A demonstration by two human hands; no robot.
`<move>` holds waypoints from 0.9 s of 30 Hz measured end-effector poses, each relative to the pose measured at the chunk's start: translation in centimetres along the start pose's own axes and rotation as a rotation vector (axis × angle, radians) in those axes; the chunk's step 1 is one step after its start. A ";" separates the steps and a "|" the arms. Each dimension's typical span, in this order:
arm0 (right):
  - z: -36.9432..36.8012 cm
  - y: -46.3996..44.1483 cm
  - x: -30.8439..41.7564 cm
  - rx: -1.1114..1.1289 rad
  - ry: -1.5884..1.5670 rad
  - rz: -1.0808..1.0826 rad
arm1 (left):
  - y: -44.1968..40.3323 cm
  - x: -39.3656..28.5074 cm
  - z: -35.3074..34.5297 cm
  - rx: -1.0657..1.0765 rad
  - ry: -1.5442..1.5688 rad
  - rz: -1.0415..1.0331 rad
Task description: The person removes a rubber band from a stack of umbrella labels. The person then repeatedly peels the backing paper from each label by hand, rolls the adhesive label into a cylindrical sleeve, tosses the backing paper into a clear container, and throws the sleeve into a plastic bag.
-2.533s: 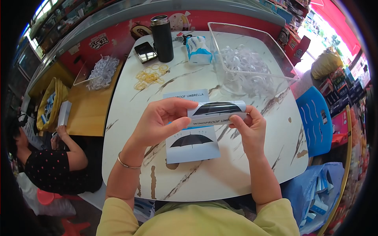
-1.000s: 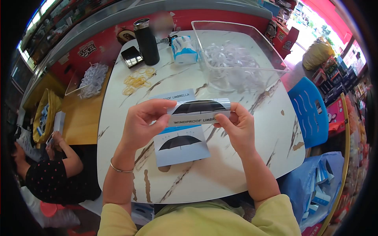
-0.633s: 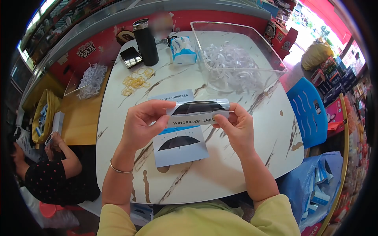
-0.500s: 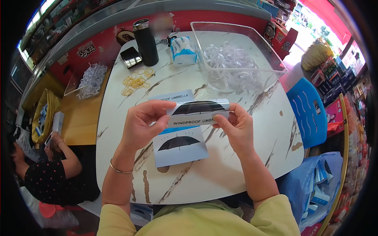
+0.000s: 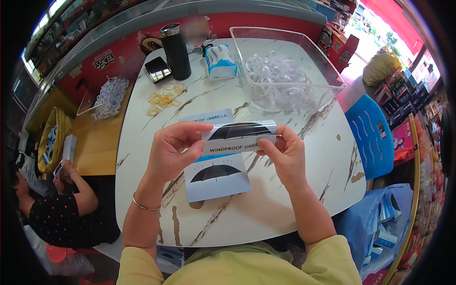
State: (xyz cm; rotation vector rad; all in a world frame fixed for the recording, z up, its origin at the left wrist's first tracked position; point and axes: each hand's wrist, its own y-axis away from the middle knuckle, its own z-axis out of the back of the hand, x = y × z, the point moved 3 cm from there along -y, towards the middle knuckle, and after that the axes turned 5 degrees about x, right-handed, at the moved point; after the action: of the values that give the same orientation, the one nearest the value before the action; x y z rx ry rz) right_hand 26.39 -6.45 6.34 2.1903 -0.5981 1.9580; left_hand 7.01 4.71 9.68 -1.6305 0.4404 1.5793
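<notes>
Between my two hands is a rolled-up printed sheet (image 5: 232,144), lettered "WINDPROOF UMBR…" with part of a black umbrella picture above the words. My left hand (image 5: 178,145) pinches its left end between thumb and fingers. My right hand (image 5: 282,151) grips the right end, its thumb pressed on the front over the last letters. Below and behind the roll lie flat umbrella sheets (image 5: 218,179) on the marble-patterned table (image 5: 147,190); the roll and my hands partly cover them.
Beyond lie yellow rubber bands (image 5: 164,97), a black flask (image 5: 176,52), a dark shiny case (image 5: 158,70), a tissue pack (image 5: 221,61) and a clear bin (image 5: 327,85) of whitish strips. At right are a blue chair (image 5: 369,135) and a blue bag (image 5: 349,228) of rolls. A person (image 5: 66,211) works at left.
</notes>
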 end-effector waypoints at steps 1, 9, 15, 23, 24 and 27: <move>0.0 0.0 0.0 -0.001 0.000 0.000 | 0.0 0.0 0.0 0.000 0.002 -0.001; -0.1 0.1 -0.1 -0.004 -0.003 0.016 | 0.1 -0.1 -0.1 0.006 -0.005 -0.004; 0.1 0.1 -0.5 -0.006 0.021 0.052 | 0.2 -0.1 -0.3 0.033 0.021 -0.032; 0.2 -0.2 -0.4 -0.070 0.141 0.188 | 0.3 -0.3 -0.5 0.032 0.041 -0.081; 0.1 -0.1 -0.5 -0.062 0.075 0.181 | 0.2 -0.2 -0.6 0.016 0.034 -0.077; -0.1 0.0 -0.9 -0.051 0.026 0.116 | 0.2 0.3 -1.0 -0.010 -0.010 -0.073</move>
State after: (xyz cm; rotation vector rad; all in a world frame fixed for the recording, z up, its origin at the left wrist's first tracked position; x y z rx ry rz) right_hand 26.27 -6.23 5.51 2.1411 -0.7789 2.0004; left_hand 7.54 3.95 9.24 -1.6278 0.3643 1.5376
